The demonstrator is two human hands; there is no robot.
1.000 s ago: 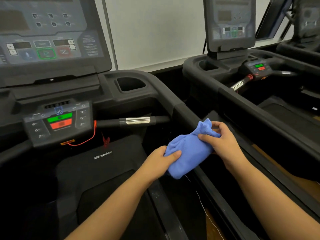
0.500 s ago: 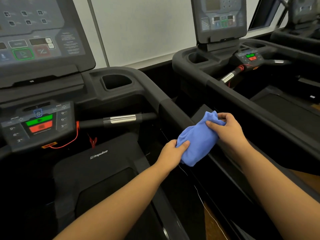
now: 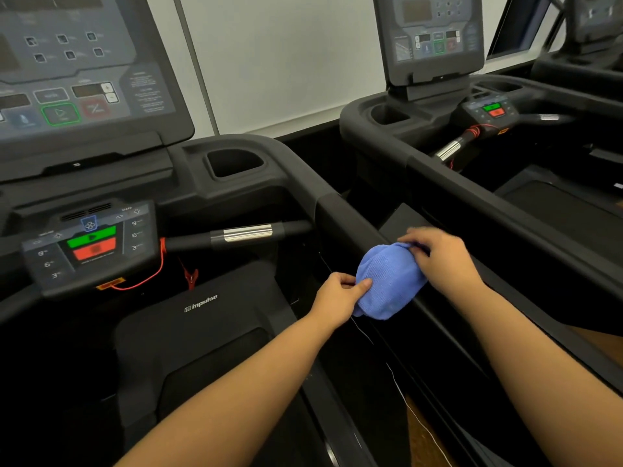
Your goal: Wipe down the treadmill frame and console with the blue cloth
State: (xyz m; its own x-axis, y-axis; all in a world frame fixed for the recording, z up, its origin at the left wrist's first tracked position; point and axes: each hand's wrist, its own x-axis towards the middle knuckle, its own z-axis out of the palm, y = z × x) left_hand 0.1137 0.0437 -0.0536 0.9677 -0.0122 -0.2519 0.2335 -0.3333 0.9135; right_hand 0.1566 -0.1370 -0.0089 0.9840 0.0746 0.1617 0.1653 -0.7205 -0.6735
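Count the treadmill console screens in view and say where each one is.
3: the near console at upper left, a second console at upper right centre, and a third console, blurred and cut off, at the far right edge.

"impulse" on motor cover (image 3: 202,332)

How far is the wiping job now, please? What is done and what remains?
Nothing visibly shows a wiped part. In hand: both the left hand and right hand hold the bunched cloth on the side rail. Left, it seems: the console, the small panel and the handlebar, none touched by the cloth now.
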